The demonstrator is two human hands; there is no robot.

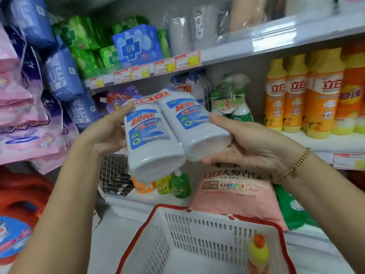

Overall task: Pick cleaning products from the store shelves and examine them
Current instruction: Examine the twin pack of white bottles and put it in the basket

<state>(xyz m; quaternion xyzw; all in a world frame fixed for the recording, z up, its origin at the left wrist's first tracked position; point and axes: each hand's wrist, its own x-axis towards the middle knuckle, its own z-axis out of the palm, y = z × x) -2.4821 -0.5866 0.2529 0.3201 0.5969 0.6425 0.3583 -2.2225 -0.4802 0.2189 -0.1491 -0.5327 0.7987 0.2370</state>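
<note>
A twin pack of white cleaner bottles (167, 133) with blue labels and a red band near the necks is held up in front of the shelves, bottoms tilted toward me. My left hand (106, 133) grips the left bottle's side, thumb near its neck. My right hand (248, 145) cups the right bottle from beside and below, with a gold bead bracelet on the wrist. The caps point away and are mostly hidden.
A white basket with a red rim (197, 232) sits below, holding a yellow bottle with an orange cap (258, 252). Orange dish-soap bottles (308, 95) line the right shelf. A pink detergent bag (237, 192) lies underneath. Pink and blue packs (29, 115) hang left.
</note>
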